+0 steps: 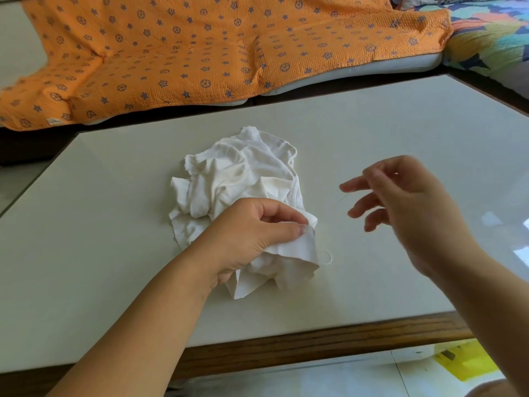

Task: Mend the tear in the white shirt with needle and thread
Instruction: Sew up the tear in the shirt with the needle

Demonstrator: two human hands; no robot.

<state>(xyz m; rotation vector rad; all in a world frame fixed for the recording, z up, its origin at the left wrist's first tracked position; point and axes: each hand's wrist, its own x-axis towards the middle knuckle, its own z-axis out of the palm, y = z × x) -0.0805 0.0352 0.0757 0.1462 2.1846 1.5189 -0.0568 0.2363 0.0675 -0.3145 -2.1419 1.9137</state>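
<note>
A crumpled white shirt (240, 173) lies in the middle of the white table (372, 133). My left hand (252, 239) holds the shirt's near part, with thumb and fingers pinching a folded edge (307, 245) that shows a short line of stitches. A loose thread end (327, 257) curls out below that edge. My right hand (400, 202) hovers to the right of the shirt, blurred. Its thumb and forefinger are pressed together and the other fingers spread. A fine needle (343, 199) shows as a thin line beside those fingers; the thread to the shirt is too faint to trace.
The table has a wooden front rim (315, 342). Behind it a sofa carries an orange patterned blanket (200, 47) and a multicoloured quilt (492, 32) at the right. A yellow object (463, 362) lies on the floor below the table's near right corner.
</note>
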